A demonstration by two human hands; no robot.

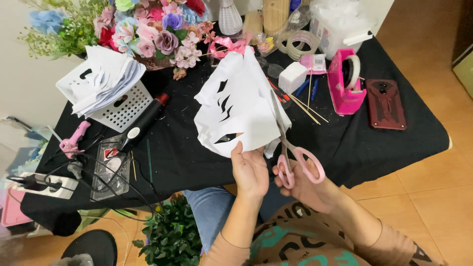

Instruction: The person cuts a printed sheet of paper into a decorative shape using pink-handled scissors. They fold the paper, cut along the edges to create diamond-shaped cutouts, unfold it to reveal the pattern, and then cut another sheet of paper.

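Observation:
My left hand (249, 170) pinches the lower edge of a folded stack of white paper (241, 101) with dark cut-out slots, held up over the black table (187, 152). My right hand (305, 184) has its fingers through the loops of pink-handled scissors (290, 148). The blades point up along the paper's right edge, close against it.
A white basket (120, 106) with more cut paper stands at the left, artificial flowers (157, 29) behind it. A black tool (143, 123), a pink glue gun (74, 140), a power strip (42, 184) and cables lie left. A pink tape dispenser (345, 81), phone (386, 104) and sticks (308, 106) lie right.

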